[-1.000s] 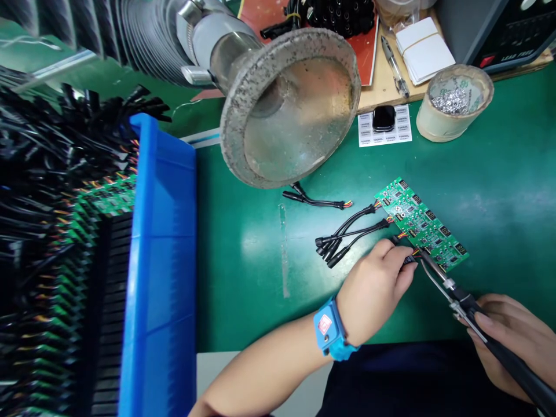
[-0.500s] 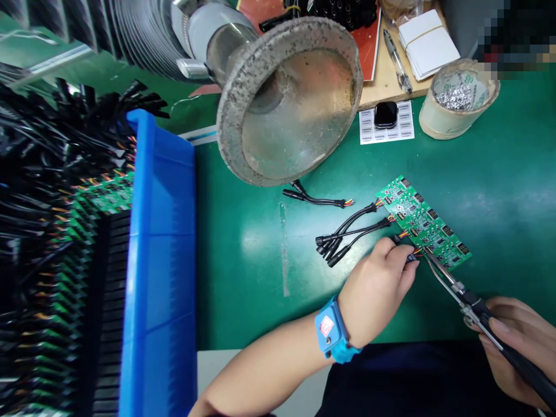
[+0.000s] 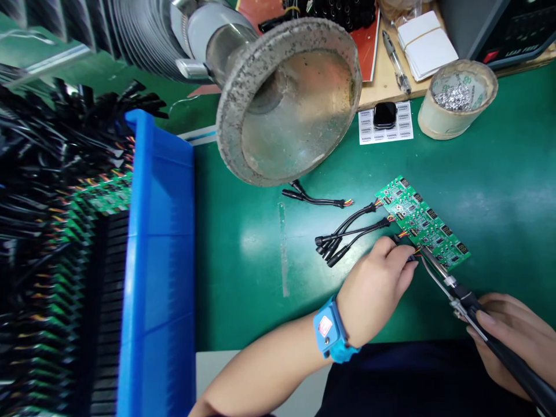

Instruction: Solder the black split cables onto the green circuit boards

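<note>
A green circuit board panel (image 3: 423,220) with several small digit displays lies at a slant on the green mat. Black cables (image 3: 350,231) run from its left edge, joined by coloured wires. My left hand (image 3: 377,284), with a blue band at the wrist, pinches another black cable (image 3: 407,246) against that edge; the hand covers most of it. In my right hand (image 3: 508,336) is a soldering iron (image 3: 467,301) with a thin metal feed tube along its side. Its tip touches or nearly touches the board's edge, by the wire ends of the pinched cable.
A fume extractor hood (image 3: 299,110) hangs over the back of the mat. One loose cable (image 3: 321,201) lies below it. On the left stands a blue bin (image 3: 160,260) holding wired boards. A cardboard ring (image 3: 452,124) with metallic bits and a smartwatch-like object (image 3: 385,115) sit behind.
My right hand and the soldering iron have shifted slightly left and up, the tip moving a little along the board's edge. My left hand keeps its pinch.
</note>
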`<state>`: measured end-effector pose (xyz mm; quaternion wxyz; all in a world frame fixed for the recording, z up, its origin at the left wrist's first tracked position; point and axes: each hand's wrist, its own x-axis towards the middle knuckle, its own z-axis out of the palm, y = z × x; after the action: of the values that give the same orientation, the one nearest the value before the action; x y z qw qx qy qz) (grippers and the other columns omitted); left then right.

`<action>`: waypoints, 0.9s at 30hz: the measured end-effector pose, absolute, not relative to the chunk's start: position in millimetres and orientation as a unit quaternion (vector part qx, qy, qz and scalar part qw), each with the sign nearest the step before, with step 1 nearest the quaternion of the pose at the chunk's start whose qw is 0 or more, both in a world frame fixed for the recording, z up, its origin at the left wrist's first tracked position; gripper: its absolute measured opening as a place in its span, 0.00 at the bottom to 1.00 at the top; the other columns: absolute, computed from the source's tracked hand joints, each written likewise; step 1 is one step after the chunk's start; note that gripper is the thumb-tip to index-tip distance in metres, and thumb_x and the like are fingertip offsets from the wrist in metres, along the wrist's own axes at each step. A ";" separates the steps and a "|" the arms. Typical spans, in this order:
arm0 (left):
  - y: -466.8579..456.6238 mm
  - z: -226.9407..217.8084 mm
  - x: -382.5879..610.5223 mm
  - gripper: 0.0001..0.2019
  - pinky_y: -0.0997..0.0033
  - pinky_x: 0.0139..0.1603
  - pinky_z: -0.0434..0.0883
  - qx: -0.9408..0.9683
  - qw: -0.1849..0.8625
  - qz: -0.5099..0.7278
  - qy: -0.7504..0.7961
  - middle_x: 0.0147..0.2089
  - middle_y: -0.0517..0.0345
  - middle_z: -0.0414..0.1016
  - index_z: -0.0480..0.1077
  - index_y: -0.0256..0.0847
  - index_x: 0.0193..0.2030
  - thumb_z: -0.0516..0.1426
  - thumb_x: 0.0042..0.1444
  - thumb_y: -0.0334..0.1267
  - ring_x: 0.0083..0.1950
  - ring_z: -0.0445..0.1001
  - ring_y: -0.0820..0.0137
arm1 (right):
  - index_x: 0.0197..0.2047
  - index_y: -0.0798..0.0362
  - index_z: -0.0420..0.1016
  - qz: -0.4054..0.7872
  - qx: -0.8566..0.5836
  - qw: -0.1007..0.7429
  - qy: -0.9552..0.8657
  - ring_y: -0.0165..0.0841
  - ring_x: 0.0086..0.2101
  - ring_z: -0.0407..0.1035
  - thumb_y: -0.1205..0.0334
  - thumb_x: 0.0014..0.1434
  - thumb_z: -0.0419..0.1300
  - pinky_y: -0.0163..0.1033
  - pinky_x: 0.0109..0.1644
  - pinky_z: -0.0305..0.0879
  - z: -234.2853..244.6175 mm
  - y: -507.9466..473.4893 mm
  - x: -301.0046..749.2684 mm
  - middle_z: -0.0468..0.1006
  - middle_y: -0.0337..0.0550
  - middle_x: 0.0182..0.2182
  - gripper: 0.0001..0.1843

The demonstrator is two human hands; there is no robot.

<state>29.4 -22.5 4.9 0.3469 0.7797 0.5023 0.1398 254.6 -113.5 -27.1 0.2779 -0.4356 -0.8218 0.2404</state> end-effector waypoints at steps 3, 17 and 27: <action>-22.1 5.0 29.0 0.11 0.67 0.35 0.74 0.779 0.349 0.143 0.501 0.38 0.54 0.66 0.68 0.37 0.48 0.51 0.61 0.34 0.31 0.70 0.71 | 0.58 0.49 0.55 0.244 -0.445 0.277 -0.816 0.35 0.33 0.71 0.76 0.54 0.56 0.49 0.41 0.69 -25.5 -113.8 254.2 0.75 0.40 0.33 0.29; -22.9 3.2 28.8 0.11 0.68 0.33 0.74 0.785 0.328 0.145 0.505 0.37 0.55 0.66 0.69 0.36 0.48 0.52 0.60 0.35 0.30 0.70 0.71 | 0.59 0.49 0.55 0.255 -0.444 0.270 -0.815 0.36 0.34 0.72 0.76 0.54 0.57 0.49 0.41 0.70 -28.5 -114.5 256.0 0.75 0.41 0.33 0.31; -23.1 4.7 28.9 0.12 0.66 0.33 0.74 0.788 0.322 0.139 0.506 0.37 0.54 0.66 0.69 0.35 0.49 0.51 0.61 0.36 0.29 0.70 0.71 | 0.52 0.50 0.62 0.242 -0.430 0.302 -0.815 0.32 0.29 0.71 0.79 0.52 0.56 0.45 0.38 0.71 -22.1 -106.9 258.4 0.75 0.38 0.29 0.26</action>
<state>28.9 -23.1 4.7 0.3221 0.7878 0.5063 0.1393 258.4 -106.9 -22.1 0.3024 -0.4301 -0.8154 0.2421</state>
